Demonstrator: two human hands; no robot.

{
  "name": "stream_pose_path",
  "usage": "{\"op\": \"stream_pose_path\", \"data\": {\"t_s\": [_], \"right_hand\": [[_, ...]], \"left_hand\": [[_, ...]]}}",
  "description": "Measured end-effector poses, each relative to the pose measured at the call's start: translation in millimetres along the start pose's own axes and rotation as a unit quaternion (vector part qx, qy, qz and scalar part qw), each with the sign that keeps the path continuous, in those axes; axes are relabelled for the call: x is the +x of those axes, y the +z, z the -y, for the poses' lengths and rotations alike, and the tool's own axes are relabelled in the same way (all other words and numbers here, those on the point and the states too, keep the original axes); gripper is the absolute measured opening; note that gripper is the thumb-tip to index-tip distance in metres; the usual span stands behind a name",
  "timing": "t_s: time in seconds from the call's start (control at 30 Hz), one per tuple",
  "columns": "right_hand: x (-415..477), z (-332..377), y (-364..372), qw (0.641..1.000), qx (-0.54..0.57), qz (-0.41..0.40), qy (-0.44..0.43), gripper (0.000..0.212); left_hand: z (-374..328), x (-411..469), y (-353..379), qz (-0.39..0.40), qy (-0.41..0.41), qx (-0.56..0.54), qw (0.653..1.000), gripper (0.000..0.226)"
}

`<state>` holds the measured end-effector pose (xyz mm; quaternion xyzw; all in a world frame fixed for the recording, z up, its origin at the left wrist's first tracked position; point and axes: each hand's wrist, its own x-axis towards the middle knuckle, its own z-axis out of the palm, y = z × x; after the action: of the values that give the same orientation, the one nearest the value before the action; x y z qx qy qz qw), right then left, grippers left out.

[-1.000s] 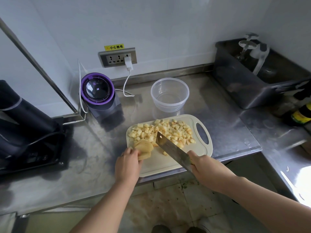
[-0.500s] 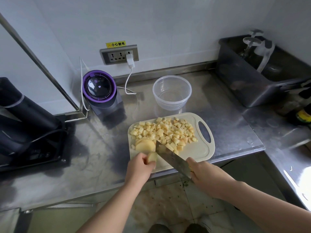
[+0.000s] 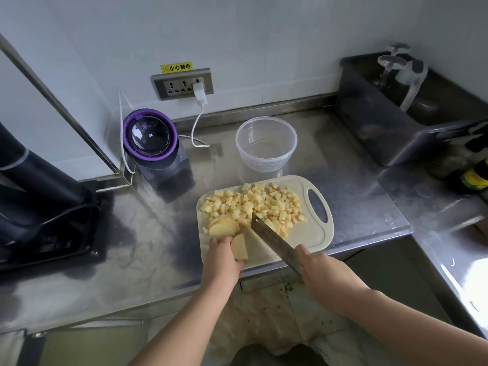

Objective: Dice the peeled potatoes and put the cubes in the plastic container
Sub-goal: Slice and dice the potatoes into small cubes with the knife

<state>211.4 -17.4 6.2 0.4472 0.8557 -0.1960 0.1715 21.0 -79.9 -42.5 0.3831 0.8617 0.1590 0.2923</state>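
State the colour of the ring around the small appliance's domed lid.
Purple ring, seen best in the head view.

Board→container: potato cubes (image 3: 258,204) cover far half of cutting board (image 3: 311,236); plastic container (image 3: 264,165) just past far edge, mouth open, way btwn open.
Board R side: bare strip by handle hole.
Board near side: potato slices (image 3: 223,227), left grip (image 3: 221,260) w/ potato piece (image 3: 239,247), knife (image 3: 274,241) slanting in from right grip (image 3: 319,270).
Counter (image 3: 356,186) R of container: bare up to grey tub (image 3: 396,133).
L of container: purple-lidded appliance (image 3: 151,138) + white cable (image 3: 196,128) near.
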Motion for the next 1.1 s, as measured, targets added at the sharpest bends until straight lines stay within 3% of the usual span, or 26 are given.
{"op": "stream_pose_path", "data": {"t_s": [0.2, 0.37, 0.63, 0.73, 0.9, 1.1], "right_hand": [[-1.6, 4.3, 3.5, 1.0, -0.003, 0.019, 0.002, 0.022], [-4.1, 5.4, 2.6, 0.999, 0.016, 0.041, 0.013, 0.036], [-8.5, 11.8, 4.4, 0.998, -0.026, 0.06, -0.013, 0.054], [-8.7, 9.8, 3.5, 0.997, -0.037, 0.059, -0.024, 0.052], [-4.8, 3.9, 1.2, 0.997, -0.035, 0.063, -0.03, 0.05], [-2.6, -2.0, -10.0, 0.998, -0.018, 0.06, -0.016, 0.037]], "left_hand": [[-25.9, -0.2, 13.9, -0.004, -0.017, -0.072, 0.997, 0.044], [-29.8, -2.2, 13.2, 0.015, -0.009, -0.143, 0.99, 0.018], [-30.0, 0.3, 14.1, -0.008, -0.064, -0.219, 0.974, 0.02], [-30.5, 0.7, 14.2, 0.002, -0.083, -0.251, 0.964, 0.013], [-31.7, 1.1, 13.9, 0.013, -0.117, -0.313, 0.942, 0.029], [-33.6, 1.3, 14.6, 0.01, -0.13, -0.34, 0.931, 0.027]]}}
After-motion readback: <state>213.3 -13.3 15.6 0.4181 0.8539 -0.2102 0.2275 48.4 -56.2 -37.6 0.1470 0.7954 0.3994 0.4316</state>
